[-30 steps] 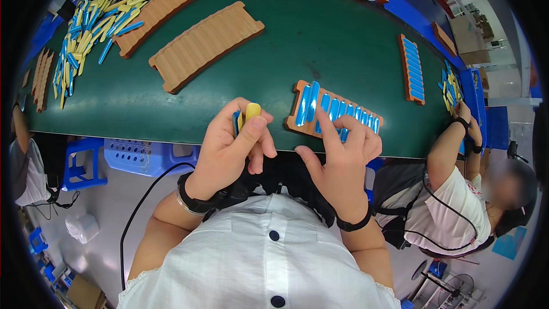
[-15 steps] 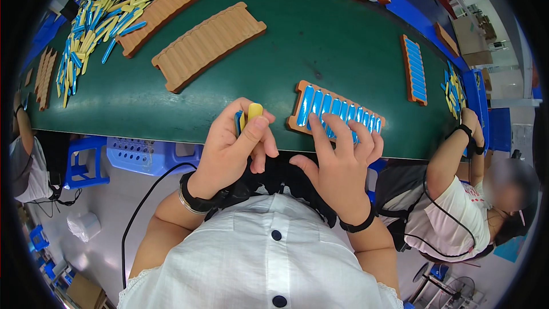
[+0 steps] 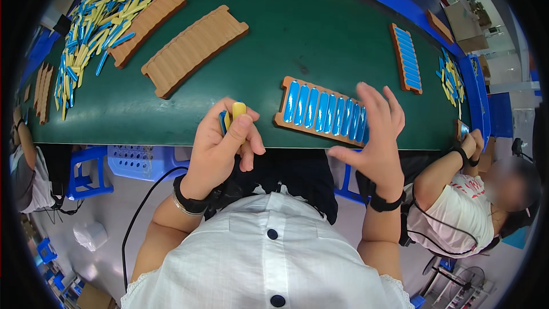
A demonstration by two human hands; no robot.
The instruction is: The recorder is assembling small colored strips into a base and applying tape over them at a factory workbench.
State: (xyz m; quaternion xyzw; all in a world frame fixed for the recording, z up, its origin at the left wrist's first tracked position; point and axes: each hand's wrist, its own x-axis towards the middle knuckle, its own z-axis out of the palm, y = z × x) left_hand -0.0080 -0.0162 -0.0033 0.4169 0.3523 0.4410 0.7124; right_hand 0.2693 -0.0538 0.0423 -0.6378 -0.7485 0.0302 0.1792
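Observation:
My left hand [image 3: 213, 146] is closed around a few small flat strips [image 3: 238, 109], yellow and blue with rounded ends, poking up between thumb and fingers. It hovers at the near edge of the table. To its right lies a brown grooved tray [image 3: 281, 118] with blue rounded strips [image 3: 313, 109] side by side in its slots. Over that tray's right end my right hand [image 3: 380, 134] is raised with fingers apart and nothing in them, hiding the last slots. Whether its fingers touch the tray I cannot tell.
A bare grooved tray [image 3: 194, 51] lies left of centre, with another tray [image 3: 150, 26] beside a large heap of yellow and blue strips [image 3: 108, 14]. A filled tray [image 3: 407, 60] and a smaller heap [image 3: 450, 83] are at the right, near a co-worker's hands [image 3: 473, 144].
My right hand has lifted off the strips and shifted right along the tray, uncovering most of its slots. My left hand keeps its strips. The whole view has shifted slightly.

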